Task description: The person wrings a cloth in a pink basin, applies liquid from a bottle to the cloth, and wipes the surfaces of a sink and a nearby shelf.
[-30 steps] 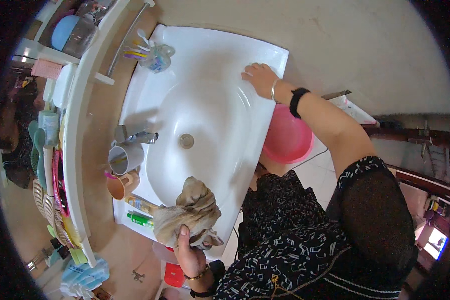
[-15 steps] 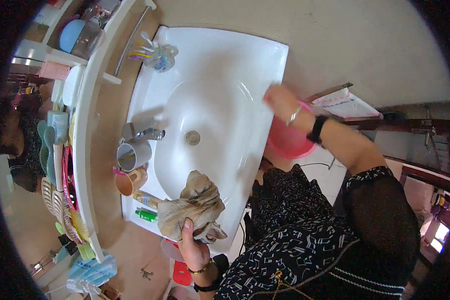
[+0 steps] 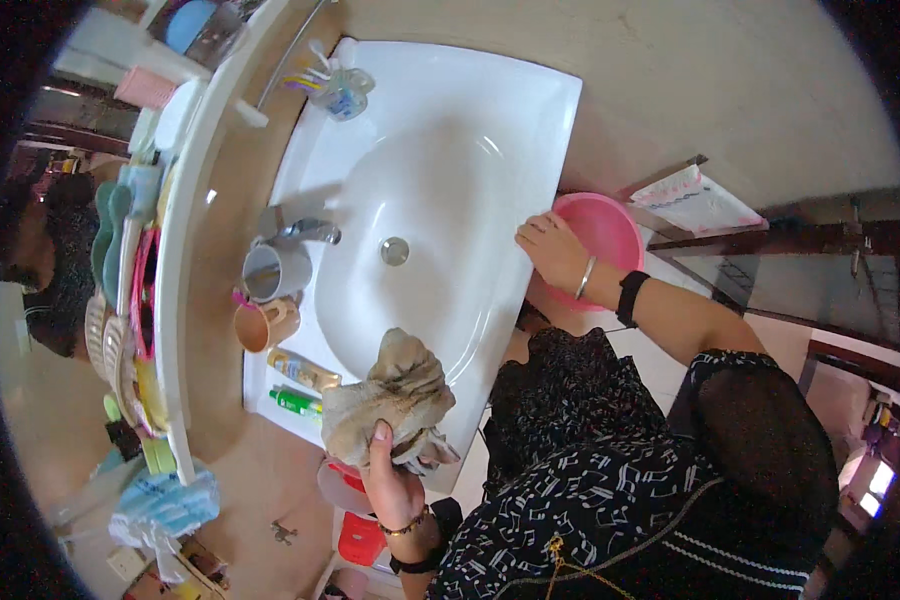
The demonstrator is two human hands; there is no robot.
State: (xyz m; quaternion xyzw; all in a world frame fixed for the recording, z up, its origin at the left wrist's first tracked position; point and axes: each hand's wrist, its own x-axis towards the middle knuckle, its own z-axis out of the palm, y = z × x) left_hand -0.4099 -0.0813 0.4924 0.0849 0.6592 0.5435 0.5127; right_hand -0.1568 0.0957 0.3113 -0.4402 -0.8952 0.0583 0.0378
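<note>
My left hand (image 3: 395,480) is closed around a bunched, damp-looking beige cloth (image 3: 390,395), thumb on top, above the near corner of the white sink (image 3: 440,90). Part of the cloth hangs in folds on its right. At the sink's right edge is my right hand (image 3: 555,250), its fingers bent together over the rim and their tips hidden. A silver bangle and a black band circle that wrist. Below and beside the right hand stands a pink basin (image 3: 610,225). The faucet (image 3: 310,230) points toward the drain (image 3: 394,251); no water flow shows.
Along the sink's left ledge stand a grey cup (image 3: 278,270), an orange mug (image 3: 267,325), a small bottle (image 3: 305,369), a green tube (image 3: 295,402) and a toothbrush holder (image 3: 345,93). A crowded shelf (image 3: 185,300) runs along the wall. Red containers (image 3: 360,540) sit below the left hand.
My right hand has come down and nearer, from a blur above the rim to the sink's edge. The left hand still holds the cloth, nearly in place. The whole view has shifted slightly.
</note>
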